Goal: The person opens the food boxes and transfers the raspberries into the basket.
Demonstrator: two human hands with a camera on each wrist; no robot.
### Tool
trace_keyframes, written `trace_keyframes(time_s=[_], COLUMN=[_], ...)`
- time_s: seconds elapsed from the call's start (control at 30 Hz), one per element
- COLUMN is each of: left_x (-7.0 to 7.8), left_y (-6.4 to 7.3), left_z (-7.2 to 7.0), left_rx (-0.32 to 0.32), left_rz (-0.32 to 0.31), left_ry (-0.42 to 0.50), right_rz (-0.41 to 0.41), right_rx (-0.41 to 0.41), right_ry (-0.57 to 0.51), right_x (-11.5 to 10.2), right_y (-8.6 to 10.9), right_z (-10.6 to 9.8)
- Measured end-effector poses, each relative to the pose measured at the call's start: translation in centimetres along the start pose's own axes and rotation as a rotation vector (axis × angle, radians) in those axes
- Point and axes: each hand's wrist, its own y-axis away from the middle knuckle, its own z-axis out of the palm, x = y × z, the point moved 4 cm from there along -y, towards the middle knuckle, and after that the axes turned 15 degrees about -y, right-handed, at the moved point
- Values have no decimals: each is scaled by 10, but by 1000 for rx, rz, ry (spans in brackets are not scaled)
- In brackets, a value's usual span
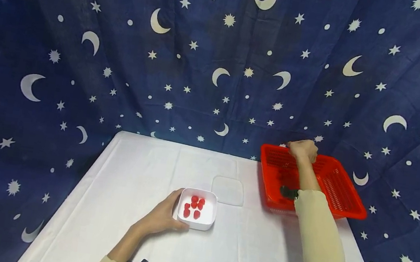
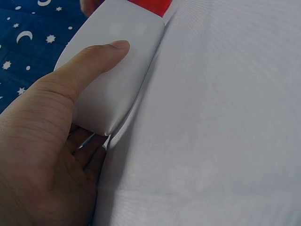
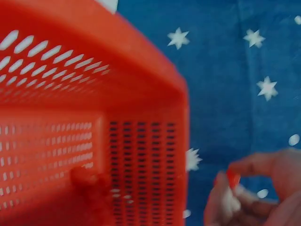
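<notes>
A small white square container (image 1: 197, 209) sits on the white table and holds several red berries (image 1: 193, 206). My left hand (image 1: 160, 217) grips its left side, thumb laid along the wall (image 2: 110, 89) and fingers tucked under the near corner. My right hand (image 1: 303, 149) is stretched out over the far rim of a red slotted basket (image 1: 336, 189). In the right wrist view its fingertips (image 3: 263, 188) pinch a small red piece (image 3: 232, 179) above the basket's corner (image 3: 155, 89).
A clear square lid (image 1: 228, 190) lies flat just behind the container. The white tablecloth (image 1: 241, 252) covers the table. A dark blue curtain with moons and stars (image 1: 204, 58) hangs behind and at both sides. The basket stands at the table's far right corner.
</notes>
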Motion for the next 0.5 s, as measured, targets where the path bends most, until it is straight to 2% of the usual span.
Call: trace_keyframes(time_s=[0.17, 0.5], left_x=[-2, -2], left_y=[2, 1], left_z=[-1, -2], left_rx=[-4, 0], left_rz=[-4, 1], left_ry=[3, 11], right_rz=[142, 215], right_rx=[-3, -55], right_ry=[115, 275], right_x=[26, 64], right_y=[-9, -33], right_z=[5, 24])
